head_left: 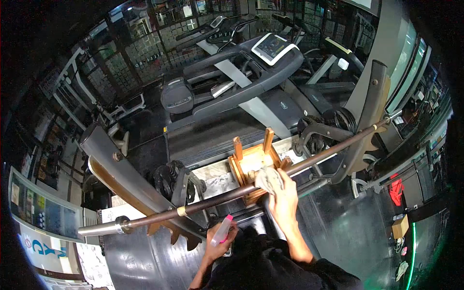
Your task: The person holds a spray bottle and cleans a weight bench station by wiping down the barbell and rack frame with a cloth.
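Observation:
A long barbell bar (217, 198) lies across the rack, its silver sleeve (104, 228) at the left end. My right hand (284, 199) presses a pale cloth (268, 180) against the middle of the bar, fingers wrapped round the cloth. Below the bar, my left hand (220, 241) grips a translucent spray bottle (222, 232) with a pink top. Just beyond the cloth is an upturned wooden stool (235, 169) with its legs pointing up.
Rack uprights stand at left (116, 162) and right (369, 116), with dark weight plates (166, 181) beside them. A treadmill (227, 125) is behind the bar. A red cloth (396, 189) and a cardboard box (400, 227) are at the right.

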Action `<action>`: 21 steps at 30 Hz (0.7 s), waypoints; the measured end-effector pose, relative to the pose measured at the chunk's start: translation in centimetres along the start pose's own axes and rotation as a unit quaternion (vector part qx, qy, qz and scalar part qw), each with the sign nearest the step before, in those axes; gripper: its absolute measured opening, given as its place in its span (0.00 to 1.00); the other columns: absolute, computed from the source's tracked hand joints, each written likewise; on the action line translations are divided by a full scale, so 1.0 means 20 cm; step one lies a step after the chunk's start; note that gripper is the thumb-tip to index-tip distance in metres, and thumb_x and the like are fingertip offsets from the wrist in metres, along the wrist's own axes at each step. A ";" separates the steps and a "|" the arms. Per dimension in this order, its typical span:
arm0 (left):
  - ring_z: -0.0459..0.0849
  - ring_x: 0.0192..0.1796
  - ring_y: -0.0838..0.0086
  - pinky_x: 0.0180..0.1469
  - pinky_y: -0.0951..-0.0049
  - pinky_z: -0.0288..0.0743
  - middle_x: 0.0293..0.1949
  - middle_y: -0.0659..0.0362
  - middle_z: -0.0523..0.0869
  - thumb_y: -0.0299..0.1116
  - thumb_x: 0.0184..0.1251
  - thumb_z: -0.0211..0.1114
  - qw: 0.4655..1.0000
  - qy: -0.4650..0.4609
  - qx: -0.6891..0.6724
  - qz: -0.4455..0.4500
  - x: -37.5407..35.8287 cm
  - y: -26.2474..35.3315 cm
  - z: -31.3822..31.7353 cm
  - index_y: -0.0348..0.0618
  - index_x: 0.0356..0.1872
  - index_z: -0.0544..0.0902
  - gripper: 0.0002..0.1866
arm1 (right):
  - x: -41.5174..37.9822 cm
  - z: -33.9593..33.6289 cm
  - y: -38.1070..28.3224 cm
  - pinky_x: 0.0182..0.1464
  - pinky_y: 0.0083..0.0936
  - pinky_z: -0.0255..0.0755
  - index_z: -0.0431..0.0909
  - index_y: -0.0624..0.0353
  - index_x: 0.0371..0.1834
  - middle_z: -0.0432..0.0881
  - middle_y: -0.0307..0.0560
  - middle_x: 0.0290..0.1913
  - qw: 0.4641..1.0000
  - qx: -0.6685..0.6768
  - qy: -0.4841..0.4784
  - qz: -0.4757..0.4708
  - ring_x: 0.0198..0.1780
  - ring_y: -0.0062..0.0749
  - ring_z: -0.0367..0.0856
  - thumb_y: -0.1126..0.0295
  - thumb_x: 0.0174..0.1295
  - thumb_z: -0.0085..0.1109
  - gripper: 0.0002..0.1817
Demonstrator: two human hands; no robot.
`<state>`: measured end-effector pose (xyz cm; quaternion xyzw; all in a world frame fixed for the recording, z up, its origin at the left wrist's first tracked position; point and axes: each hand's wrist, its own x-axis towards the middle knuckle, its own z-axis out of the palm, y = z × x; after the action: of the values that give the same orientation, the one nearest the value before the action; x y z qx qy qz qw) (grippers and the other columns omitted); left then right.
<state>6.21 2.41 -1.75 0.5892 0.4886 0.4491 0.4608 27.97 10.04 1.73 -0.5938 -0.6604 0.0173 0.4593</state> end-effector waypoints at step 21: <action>0.79 0.35 0.81 0.37 0.80 0.74 0.35 0.60 0.83 0.22 0.60 0.65 0.995 -0.039 -0.088 0.031 0.04 0.09 0.06 0.36 0.42 0.80 0.09 | 0.10 -0.11 0.11 0.60 0.34 0.68 0.79 0.60 0.49 0.76 0.57 0.53 0.995 0.100 -0.026 -0.017 0.56 0.52 0.75 0.86 0.48 0.52 0.22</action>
<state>7.79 3.00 -0.19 0.5783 0.4102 0.4816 0.5151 31.29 11.03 2.91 -0.5333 -0.6769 0.0908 0.4991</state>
